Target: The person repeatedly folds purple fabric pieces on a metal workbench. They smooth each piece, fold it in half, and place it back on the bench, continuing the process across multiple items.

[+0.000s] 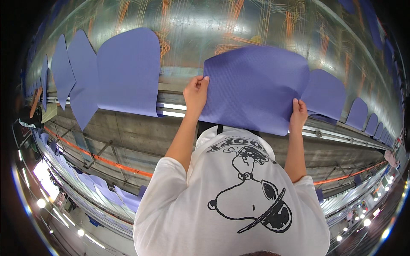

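A purple sheet [256, 85] with a rounded far edge is stretched between my two hands, close in front of my body. My left hand [196, 91] pinches its left edge between thumb and fingers. On the opposite side my right hand [298, 112] grips the right edge near the lower corner, thumb uppermost. The sheet bows slightly and its near edge hangs over the front of the metal table [188, 38]. Left of it lies another purple piece [128, 70] with a rounded top, its near end drooping past the table edge.
Pointed purple pieces [83, 72] lie farther left. A rounded purple piece [326, 94] sits right of my sheet, with several smaller-looking ones beyond. A metal rail [341, 138] runs along the table's front. At the far left another person's arm [36, 102] shows. Orange bars [106, 162] run low behind me.
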